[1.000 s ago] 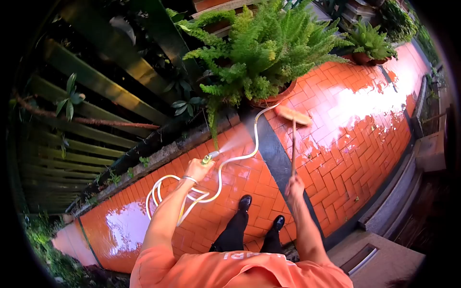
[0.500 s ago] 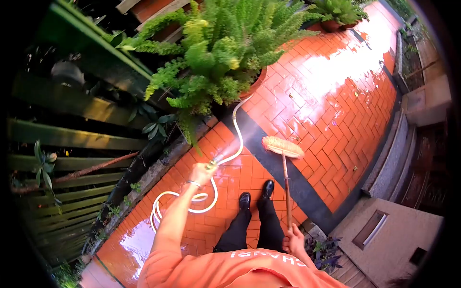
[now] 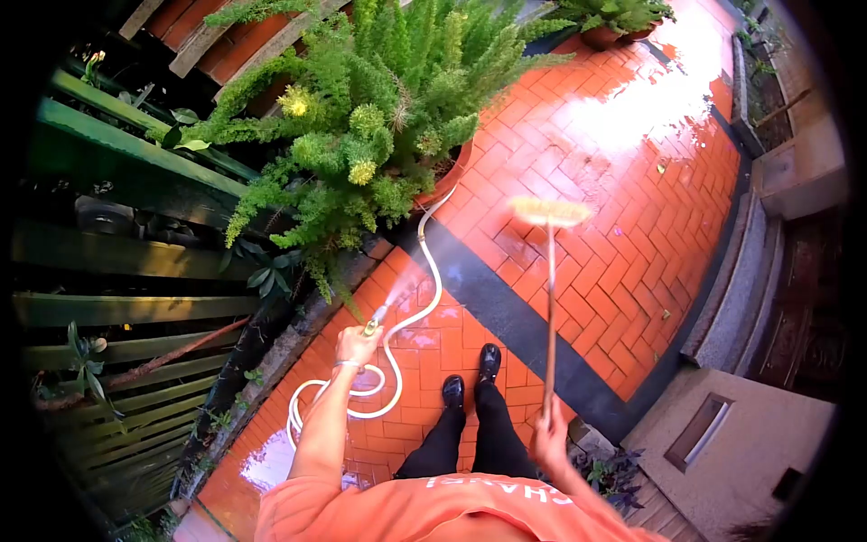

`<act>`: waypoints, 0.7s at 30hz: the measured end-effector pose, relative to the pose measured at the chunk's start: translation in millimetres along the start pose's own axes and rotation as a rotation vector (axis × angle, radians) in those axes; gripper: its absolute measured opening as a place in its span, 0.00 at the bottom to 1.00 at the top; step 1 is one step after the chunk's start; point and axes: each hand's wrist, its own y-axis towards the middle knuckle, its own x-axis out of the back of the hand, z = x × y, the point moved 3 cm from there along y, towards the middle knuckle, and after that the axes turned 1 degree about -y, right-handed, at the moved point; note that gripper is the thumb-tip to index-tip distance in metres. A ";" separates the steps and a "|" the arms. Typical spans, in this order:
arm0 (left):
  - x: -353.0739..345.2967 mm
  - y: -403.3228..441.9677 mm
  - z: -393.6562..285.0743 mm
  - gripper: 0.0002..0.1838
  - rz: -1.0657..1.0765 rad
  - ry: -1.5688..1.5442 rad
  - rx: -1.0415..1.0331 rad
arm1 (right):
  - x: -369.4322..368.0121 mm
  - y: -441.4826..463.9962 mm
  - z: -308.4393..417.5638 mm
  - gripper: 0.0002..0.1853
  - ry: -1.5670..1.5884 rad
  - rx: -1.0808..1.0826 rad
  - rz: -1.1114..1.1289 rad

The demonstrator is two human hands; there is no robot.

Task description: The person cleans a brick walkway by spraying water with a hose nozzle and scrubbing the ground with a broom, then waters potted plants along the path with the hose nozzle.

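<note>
Left hand: closed around the spray nozzle, arm reaching forward and slightly to the person's left, elbow almost straight. Wrist carries a pale band. Nozzle tip points forward, away from the body; a fine white spray leaves it, slanting to the right toward the tiles in front of the fern.

Right hand: gripping the lower end of the broom handle, held low, just beside the right leg. Right arm is drawn in close to the body, forearm angled forward and inward; elbow not clearly visible. Individual fingers hard to separate at this size.

Broom: handle runs almost directly forward from the grip, crossing over the dark strip. Broom head lies beyond that strip, above or on the orange tiles, to the right of the fern's pot. Head is blurred; cannot tell whether bristles touch the floor.

Hose: pale, curving from beside the pot back toward the person, with loops on the tiles near the left forearm. Its join to the nozzle is not distinguishable.

Stance: black shoes near each other on the tiles, between the two hands. Slatted fence on the left.
</note>
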 end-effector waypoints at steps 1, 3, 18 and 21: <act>-3.5 -0.4 6.4 0.21 -0.002 0.008 0.014 | -0.5 -37.4 30.2 0.31 0.066 -0.352 0.080; -5.4 -6.4 20.5 0.23 -0.112 0.001 0.120 | -6.0 -15.5 25.9 0.30 0.080 -0.538 0.142; -28.7 74.8 -7.7 0.24 -0.302 0.061 0.300 | -34.4 100.5 -11.8 0.31 -0.229 0.370 -0.029; -35.6 105.9 -15.3 0.27 -0.287 0.092 0.284 | -37.5 53.8 -39.9 0.33 -0.170 0.027 0.142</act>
